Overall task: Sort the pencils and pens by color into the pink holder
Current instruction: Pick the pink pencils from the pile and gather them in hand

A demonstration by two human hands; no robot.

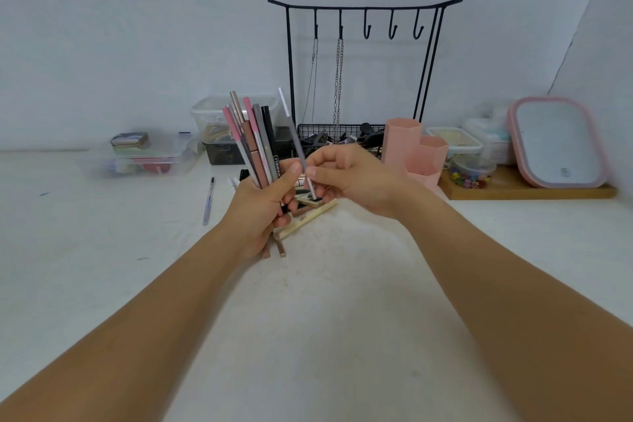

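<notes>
The left hand (265, 195) is wrapped round a fanned bunch (251, 140) of about seven pens and pencils, pink, brown, grey and black. The right hand (342, 175) pinches one grey pen (297, 144) beside it. The bunch splays loosely, so one could slide out through the fist, and mixed colours might go into one cup. A few more pens lie under the hands; one loose pen (208, 200) lies to the left. The holder (414, 151), three cups, stands right of the hands on the table (325, 301).
</notes>
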